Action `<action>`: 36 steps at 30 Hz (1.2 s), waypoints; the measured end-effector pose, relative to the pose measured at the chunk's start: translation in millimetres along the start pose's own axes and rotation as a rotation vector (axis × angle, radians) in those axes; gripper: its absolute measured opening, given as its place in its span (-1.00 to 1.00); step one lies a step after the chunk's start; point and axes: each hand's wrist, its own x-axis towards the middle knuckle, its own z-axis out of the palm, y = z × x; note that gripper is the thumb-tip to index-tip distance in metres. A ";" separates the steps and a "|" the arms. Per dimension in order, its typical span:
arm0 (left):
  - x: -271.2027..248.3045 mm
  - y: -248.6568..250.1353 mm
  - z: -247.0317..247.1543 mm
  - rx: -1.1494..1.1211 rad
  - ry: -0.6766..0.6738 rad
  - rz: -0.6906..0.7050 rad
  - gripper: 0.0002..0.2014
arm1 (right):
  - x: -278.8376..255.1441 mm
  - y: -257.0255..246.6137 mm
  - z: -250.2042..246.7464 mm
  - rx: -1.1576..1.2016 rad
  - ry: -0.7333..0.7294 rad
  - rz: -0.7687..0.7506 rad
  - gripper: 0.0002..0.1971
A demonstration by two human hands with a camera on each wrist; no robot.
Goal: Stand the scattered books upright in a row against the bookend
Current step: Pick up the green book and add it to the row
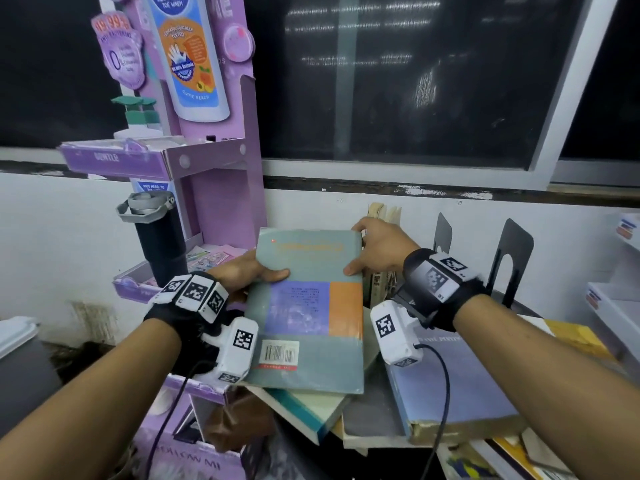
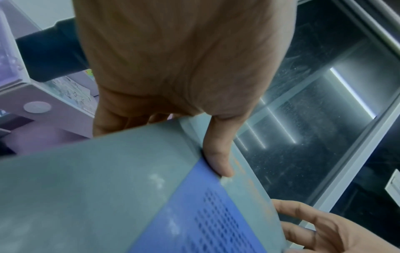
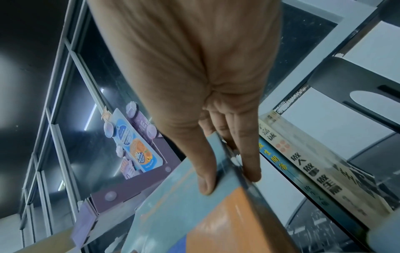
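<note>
Both my hands grip one grey-green paperback book [image 1: 311, 306] with purple and orange cover panels, lifted above the scattered books: my left hand [image 1: 242, 271] pinches its left edge, my right hand [image 1: 377, 247] clasps its right edge, beside upright books [image 3: 314, 164] against a black metal bookend [image 1: 512, 258].

A white plastered wall [image 1: 62, 237] is seen below a dark, grey-framed sliding window [image 1: 415, 81], in whose glass strip lights are reflected. A peeling dark sill strip [image 1: 415, 190] is seen along the window's base. A purple cardboard display stand [image 1: 207, 168] is placed at the left.
</note>
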 end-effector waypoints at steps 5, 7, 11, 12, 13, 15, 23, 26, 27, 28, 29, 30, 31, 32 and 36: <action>3.7 4.7 7.4 -0.191 0.165 0.116 -0.47 | -6.7 3.4 -9.4 0.076 0.146 -0.060 -0.33; 3.3 5.8 13.4 -0.249 0.227 0.153 -0.43 | -11.7 7.5 -12.9 0.078 0.200 -0.088 -0.32; 1.4 4.6 22.7 -0.382 0.291 0.224 -0.48 | -19.7 11.9 -14.2 0.062 0.259 -0.161 -0.32; 1.2 4.2 24.2 -0.430 0.314 0.235 -0.51 | -21.2 12.2 -13.6 0.071 0.255 -0.178 -0.33; 0.4 3.6 25.5 -0.481 0.329 0.248 -0.54 | -22.1 12.4 -12.5 0.095 0.245 -0.186 -0.33; -2.5 2.1 27.1 -0.557 0.333 0.288 -0.59 | -24.3 12.0 -12.0 0.169 0.210 -0.194 -0.35; -15.3 5.9 25.5 -0.593 0.202 0.483 -0.58 | -37.3 1.4 -30.8 0.334 -0.077 -0.282 -0.40; -17.6 12.5 24.1 -0.568 0.169 0.547 -0.48 | -42.1 -4.1 -39.5 0.281 -0.091 -0.333 -0.41; -18.0 14.6 23.8 -0.563 0.162 0.567 -0.44 | -43.5 -5.0 -42.1 0.269 -0.090 -0.345 -0.42; -18.0 16.8 23.1 -0.560 0.154 0.583 -0.41 | -44.8 -5.7 -44.3 0.263 -0.088 -0.355 -0.42; -18.2 19.7 23.1 -0.552 0.147 0.603 -0.37 | -46.0 -6.3 -46.8 0.261 -0.088 -0.361 -0.43; -18.3 22.7 23.2 -0.546 0.139 0.614 -0.31 | -47.4 -7.0 -49.4 0.255 -0.087 -0.369 -0.42; -17.7 26.0 23.4 -0.537 0.128 0.619 -0.25 | -48.5 -7.8 -52.2 0.242 -0.085 -0.376 -0.41; -17.4 30.3 23.8 -0.533 0.120 0.623 -0.24 | -50.0 -9.0 -55.0 0.225 -0.083 -0.385 -0.39; -14.5 50.7 24.2 -0.504 0.069 0.658 -0.28 | -57.7 -15.2 -70.7 0.182 -0.050 -0.442 -0.41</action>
